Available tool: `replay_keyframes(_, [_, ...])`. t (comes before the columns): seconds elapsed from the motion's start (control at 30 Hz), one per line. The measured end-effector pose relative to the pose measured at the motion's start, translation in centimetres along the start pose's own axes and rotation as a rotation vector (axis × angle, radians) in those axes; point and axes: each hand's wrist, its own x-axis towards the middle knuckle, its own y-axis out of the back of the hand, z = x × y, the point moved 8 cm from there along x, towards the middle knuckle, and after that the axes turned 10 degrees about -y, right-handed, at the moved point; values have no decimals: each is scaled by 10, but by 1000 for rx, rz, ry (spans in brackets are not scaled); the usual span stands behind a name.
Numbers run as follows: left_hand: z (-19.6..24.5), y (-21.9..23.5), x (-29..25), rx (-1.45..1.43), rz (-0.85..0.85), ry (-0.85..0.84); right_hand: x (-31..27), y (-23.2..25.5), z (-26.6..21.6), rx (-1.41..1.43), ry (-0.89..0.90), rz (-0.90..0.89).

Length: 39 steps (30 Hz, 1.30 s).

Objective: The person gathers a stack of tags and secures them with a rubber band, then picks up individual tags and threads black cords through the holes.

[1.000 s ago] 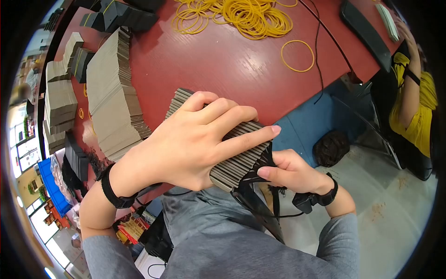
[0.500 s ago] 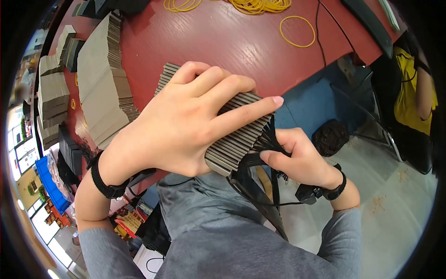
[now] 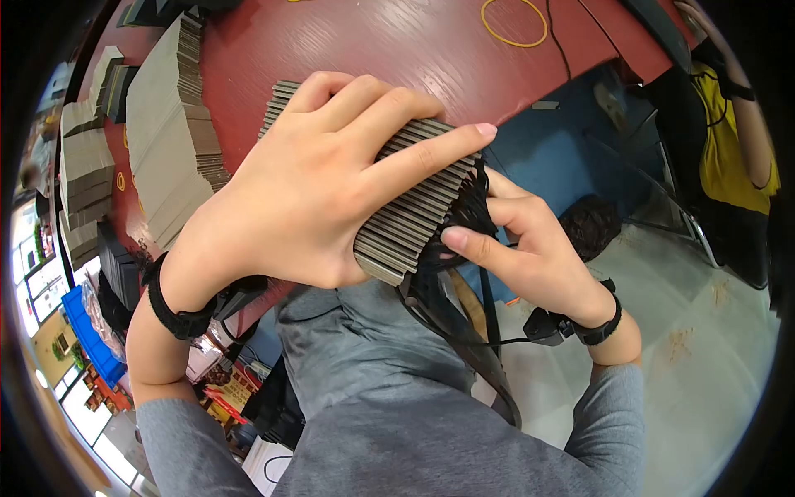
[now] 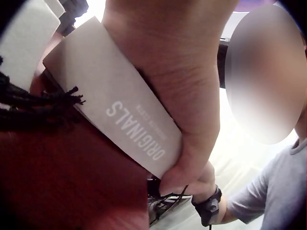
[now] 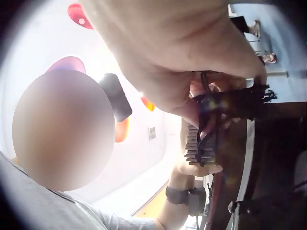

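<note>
The left hand (image 3: 319,182) lies spread over a row of thin grey cards (image 3: 406,211) and grips it across the top, above the lap at the table edge. In the left wrist view the outer card (image 4: 120,105) reads "ORIGINALS", and the thumb lies along its edge. Black cords (image 3: 470,203) hang from the right end of the row. Thumb and fingers of the right hand (image 3: 534,248) pinch these cords just beside the cards; in the right wrist view the cord bundle (image 5: 235,103) crosses the fingers, which partly hide it.
Long stacks of grey cards (image 3: 166,124) stand on the left of the red table (image 3: 331,41). A yellow rubber band (image 3: 542,33) and a dark cable lie near its far right part. A person in yellow (image 3: 729,157) sits at the right. A blue crate (image 3: 91,340) is at the lower left.
Both hands and the cards have shifted up and slightly left in the head view, as the table scene slid upward. The right fingers have spread more around the cords.
</note>
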Motion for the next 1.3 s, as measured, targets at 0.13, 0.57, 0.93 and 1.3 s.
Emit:
replay_keyframes(0.13, [2, -1, 0, 25, -8, -11, -4, -5, 1, 162, -247, -90])
replay_keyframes(0.57, [3, -1, 1, 76, -4, -29, -5, -15, 16, 353, -319, 65])
replay_keyframes(0.93, [3, -1, -1, 64, -1, -32, -6, -12, 17, 367, -308, 40])
replay_keyframes(1.3, [9, -2, -4, 89, -6, -96, 6, -3, 5, 278, -166, 92])
